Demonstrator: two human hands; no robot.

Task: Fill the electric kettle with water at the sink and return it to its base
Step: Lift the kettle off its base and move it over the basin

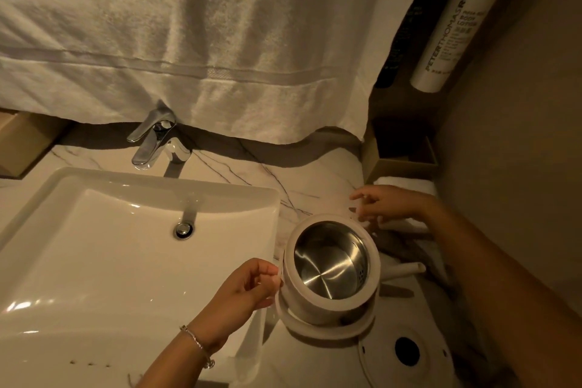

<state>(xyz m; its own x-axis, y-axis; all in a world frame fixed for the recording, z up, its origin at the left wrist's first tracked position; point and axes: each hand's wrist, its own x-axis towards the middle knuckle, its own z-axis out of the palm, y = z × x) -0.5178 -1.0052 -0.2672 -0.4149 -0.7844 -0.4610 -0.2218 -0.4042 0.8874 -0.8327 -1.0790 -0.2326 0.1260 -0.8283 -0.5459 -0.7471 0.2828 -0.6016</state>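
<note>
White kettle (330, 264) stands open, its steel inside empty.

Motion blur smears the right hand (387, 203); what its fingers (359, 196) touch cannot be told. The hanging towel (189, 41) hides the back of the tap (148, 148). The sink (94, 261) runs off the left and bottom edges. Small print on the lotion tube (456, 25) is unreadable.

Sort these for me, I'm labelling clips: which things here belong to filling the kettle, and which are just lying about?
For the job: kettle, lid off; white base under it; faucet; sink; left hand gripping the kettle.
Lying about: hanging towel; lotion tube; cardboard box; rolled towel.
</note>
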